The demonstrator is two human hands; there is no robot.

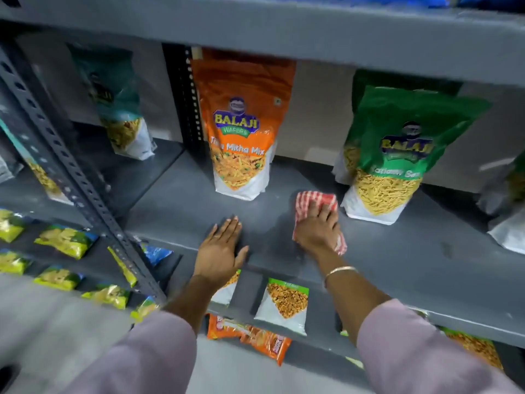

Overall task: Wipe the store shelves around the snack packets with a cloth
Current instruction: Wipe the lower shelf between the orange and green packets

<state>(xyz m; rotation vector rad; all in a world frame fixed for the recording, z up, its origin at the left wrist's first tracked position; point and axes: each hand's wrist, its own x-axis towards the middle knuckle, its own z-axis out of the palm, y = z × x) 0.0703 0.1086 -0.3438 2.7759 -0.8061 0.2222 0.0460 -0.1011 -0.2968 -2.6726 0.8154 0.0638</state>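
A grey metal shelf (176, 206) carries upright snack packets. An orange packet (241, 123) stands at the back centre and a green packet (397, 155) to its right. My right hand (315, 231) presses a red-and-white checked cloth (315, 199) flat on the shelf between these two packets, just left of the green one's base. My left hand (220, 248) lies flat on the shelf's front edge, fingers spread, holding nothing.
A teal packet (119, 100) stands in the left bay behind a perforated steel upright (71, 177). More packets sit at the far right (508, 211). Lower shelves hold small white (284, 305), orange (250, 336) and yellow-green packets (65, 241). Another shelf hangs close overhead (284, 29).
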